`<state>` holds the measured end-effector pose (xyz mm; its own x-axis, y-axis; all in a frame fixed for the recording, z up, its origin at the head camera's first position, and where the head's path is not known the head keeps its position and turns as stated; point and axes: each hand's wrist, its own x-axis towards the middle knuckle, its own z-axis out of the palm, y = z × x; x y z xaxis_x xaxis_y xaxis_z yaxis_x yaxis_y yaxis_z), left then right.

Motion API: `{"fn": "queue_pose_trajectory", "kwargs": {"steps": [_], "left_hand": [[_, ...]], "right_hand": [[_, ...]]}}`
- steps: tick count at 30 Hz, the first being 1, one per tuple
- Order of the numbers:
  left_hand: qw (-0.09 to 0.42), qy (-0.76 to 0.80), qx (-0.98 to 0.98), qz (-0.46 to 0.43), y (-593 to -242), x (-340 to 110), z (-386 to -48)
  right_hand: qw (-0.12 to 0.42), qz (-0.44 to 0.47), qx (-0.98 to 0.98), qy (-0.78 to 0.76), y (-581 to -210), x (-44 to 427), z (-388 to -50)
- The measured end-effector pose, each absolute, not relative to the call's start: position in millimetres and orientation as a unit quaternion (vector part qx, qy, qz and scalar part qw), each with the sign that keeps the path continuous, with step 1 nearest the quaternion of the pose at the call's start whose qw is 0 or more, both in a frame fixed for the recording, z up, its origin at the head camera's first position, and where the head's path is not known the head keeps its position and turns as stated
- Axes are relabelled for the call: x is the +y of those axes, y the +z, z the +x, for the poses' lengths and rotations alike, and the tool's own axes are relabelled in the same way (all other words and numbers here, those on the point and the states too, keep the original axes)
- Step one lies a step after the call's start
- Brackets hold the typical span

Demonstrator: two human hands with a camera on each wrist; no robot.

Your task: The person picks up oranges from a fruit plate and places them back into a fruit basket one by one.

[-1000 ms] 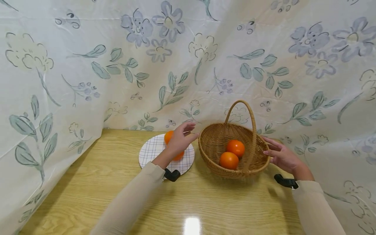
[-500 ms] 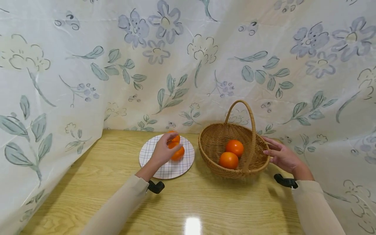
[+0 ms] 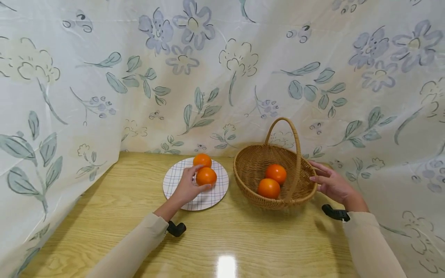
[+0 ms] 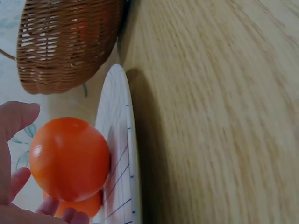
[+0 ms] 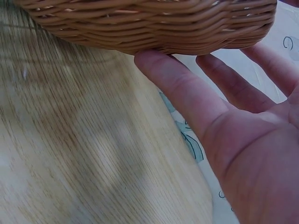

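Two glossy round orange fruits lie on a checked white plate (image 3: pixel 174 185). My left hand (image 3: pixel 185 189) reaches round the nearer fruit (image 3: pixel 206 176), its thumb and fingers spread to either side. In the left wrist view a gap shows between the thumb (image 4: pixel 18 116) and this fruit (image 4: pixel 70 158). The farther fruit (image 3: pixel 202 160) sits just behind it. At the right stands a wicker basket (image 3: pixel 250 193) with a hoop handle, holding two more orange fruits (image 3: pixel 269 188). My right hand (image 3: pixel 335 185) rests against its right side, fingers fairly straight, thumb touching the wicker (image 5: pixel 154 28).
Plate and basket stand close together on a wooden table (image 3: pixel 208 235), a narrow gap between them. A floral cloth (image 3: pixel 208 77) hangs behind the table and along both sides. The basket's tall handle (image 3: pixel 297 146) arches above the fruits in it.
My left hand has moved left and down, from between plate and basket to the near fruit on the plate. The right hand stays at the basket.
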<state>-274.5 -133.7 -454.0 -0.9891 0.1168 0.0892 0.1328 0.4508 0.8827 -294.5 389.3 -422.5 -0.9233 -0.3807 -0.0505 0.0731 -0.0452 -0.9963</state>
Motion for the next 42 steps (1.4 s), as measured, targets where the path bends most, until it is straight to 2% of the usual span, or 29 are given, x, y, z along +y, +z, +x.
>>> {"fn": "queue_pose_trajectory", "kwargs": {"steps": [10, 42], "left_hand": [[-0.021, -0.540, -0.838, -0.072, -461, -132, -278], [-0.010, -0.527, -0.845, -0.085, -466, -135, -285]], "right_hand": [[0.157, -0.121, 0.666, -0.719, -424, 389, -290], [0.146, -0.107, 0.670, -0.720, -422, 380, -272]]}}
